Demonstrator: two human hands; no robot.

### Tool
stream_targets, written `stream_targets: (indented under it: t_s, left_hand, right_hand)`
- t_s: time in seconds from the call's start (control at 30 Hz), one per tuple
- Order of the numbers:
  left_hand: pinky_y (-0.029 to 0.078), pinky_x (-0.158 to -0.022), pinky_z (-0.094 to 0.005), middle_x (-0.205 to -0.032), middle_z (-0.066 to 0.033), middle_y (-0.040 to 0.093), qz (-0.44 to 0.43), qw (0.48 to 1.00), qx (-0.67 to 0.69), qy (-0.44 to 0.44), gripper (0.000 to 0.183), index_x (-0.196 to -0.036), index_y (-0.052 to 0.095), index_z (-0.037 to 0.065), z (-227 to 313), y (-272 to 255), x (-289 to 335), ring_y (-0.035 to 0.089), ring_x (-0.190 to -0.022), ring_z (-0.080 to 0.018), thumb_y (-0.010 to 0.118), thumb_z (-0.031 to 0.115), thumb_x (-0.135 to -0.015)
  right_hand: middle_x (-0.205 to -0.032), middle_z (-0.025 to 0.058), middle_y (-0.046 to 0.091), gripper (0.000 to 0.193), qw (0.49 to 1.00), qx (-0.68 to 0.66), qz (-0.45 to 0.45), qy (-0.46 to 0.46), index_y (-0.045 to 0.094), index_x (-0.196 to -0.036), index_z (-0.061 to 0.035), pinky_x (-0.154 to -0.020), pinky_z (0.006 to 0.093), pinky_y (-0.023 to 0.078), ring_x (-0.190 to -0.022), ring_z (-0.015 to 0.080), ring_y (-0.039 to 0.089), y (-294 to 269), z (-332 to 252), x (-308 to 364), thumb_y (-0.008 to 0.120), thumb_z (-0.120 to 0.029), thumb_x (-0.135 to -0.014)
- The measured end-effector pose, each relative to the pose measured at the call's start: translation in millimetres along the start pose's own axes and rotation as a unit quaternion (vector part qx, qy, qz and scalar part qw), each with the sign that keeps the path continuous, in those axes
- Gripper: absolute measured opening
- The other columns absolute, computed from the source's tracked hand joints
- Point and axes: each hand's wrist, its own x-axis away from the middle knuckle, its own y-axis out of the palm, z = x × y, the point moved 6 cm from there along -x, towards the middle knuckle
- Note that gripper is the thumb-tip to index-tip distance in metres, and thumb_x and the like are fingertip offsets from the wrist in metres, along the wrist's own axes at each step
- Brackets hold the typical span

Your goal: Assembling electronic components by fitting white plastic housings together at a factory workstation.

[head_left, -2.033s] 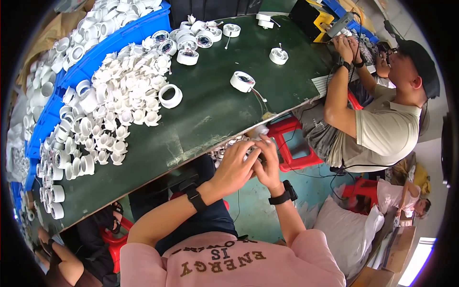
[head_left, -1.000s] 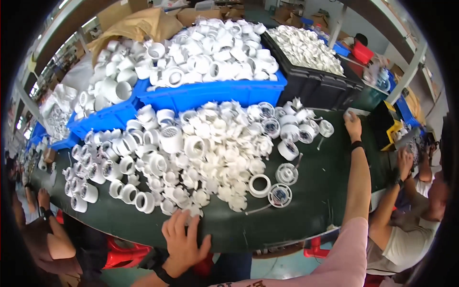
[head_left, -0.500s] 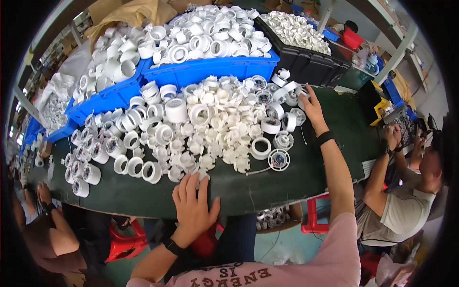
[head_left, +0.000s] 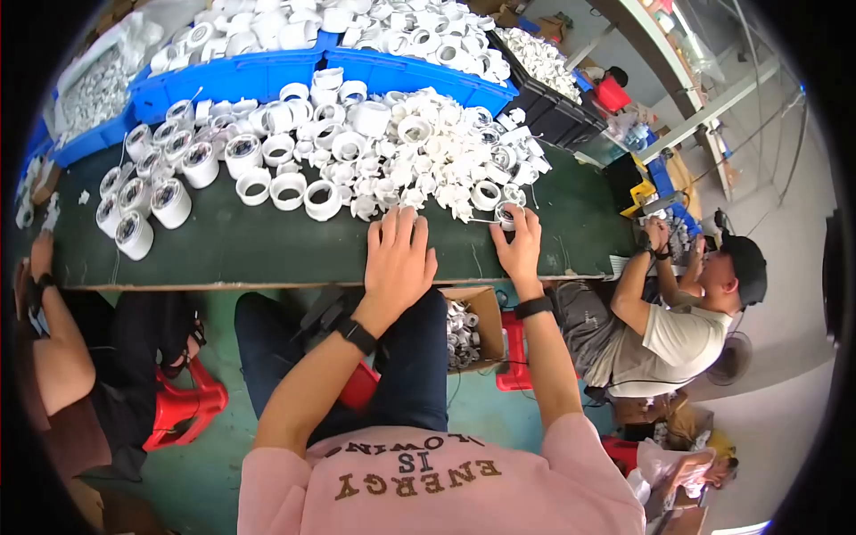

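My left hand point(head_left: 398, 266) lies flat at the front of the pile, its fingers stretched out and fingertips touching the nearest of the white petal-shaped plastic pieces point(head_left: 441, 169). To its right, my right hand point(head_left: 520, 251) has thumb and fingers closed around a small round white plastic part with a dark middle point(head_left: 506, 215), which still rests on the table. A short white cord sticks out to the left of that part. Just behind it stands a plain white ring point(head_left: 486, 195). More white rings point(head_left: 323, 200) line the pile's front edge further left.
Blue bins point(head_left: 241, 78) and a black bin point(head_left: 553, 111) full of white parts stand behind the pile on the dark green table point(head_left: 312, 245). White cylinders point(head_left: 135, 234) sit at left. A carton point(head_left: 477, 325) of parts is below the edge. Co-workers sit on both sides.
My right hand has come back from the pile's far right side to the round part at the front. My left hand stays at the front edge. The view has tilted lower.
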Motion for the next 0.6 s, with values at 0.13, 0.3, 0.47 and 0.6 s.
stream_targets:
  t_s: [0.13,0.3,0.47,0.6]
  left_hand:
    - [0.036,-0.093,-0.045,-0.122,-0.0161,0.049,0.026,0.999,0.025,-0.013,0.043,-0.112,0.055,-0.001,-3,-2,4,0.044,-0.119,-0.0337,0.064,0.021,-0.077]
    - [0.037,-0.093,-0.0433,-0.119,-0.0155,0.049,0.013,0.999,0.03,-0.025,0.041,-0.111,0.054,-0.001,-9,1,6,0.045,-0.114,-0.0326,0.064,0.02,-0.077]
    - [0.038,-0.093,-0.0434,-0.116,-0.0146,0.05,0.04,0.998,0.051,-0.017,0.042,-0.114,0.053,-0.001,-9,-1,6,0.046,-0.112,-0.032,0.065,0.015,-0.077]
    - [0.041,-0.088,-0.0438,-0.114,-0.0127,0.051,0.057,0.989,0.126,-0.05,0.041,-0.112,0.057,0.003,-19,-1,6,0.05,-0.106,-0.0322,0.069,0.006,-0.073]
  right_hand:
    - [-0.094,0.0171,0.06,0.028,0.995,-0.046,-0.008,0.085,0.057,-0.103,-0.006,-0.082,0.0451,0.044,-0.092,0.0373,0.055,4,15,7,0.068,-0.021,-0.083]
    - [-0.096,0.0065,0.063,0.037,0.921,-0.322,-0.034,0.215,0.054,-0.123,0.0012,-0.068,0.03,0.047,-0.083,0.0147,0.057,-7,-6,-1,0.059,-0.022,-0.095]
    - [-0.104,0.0146,0.056,0.038,0.984,-0.168,-0.038,0.049,0.058,-0.127,-0.0031,-0.075,0.0293,0.044,-0.091,0.0212,0.054,27,-36,-31,0.06,-0.021,-0.093]
    - [-0.111,0.0178,0.053,0.039,0.98,-0.195,-0.028,0.042,0.056,-0.13,-0.0041,-0.087,0.0348,0.044,-0.102,0.0293,0.052,35,-35,-16,0.055,-0.023,-0.096]
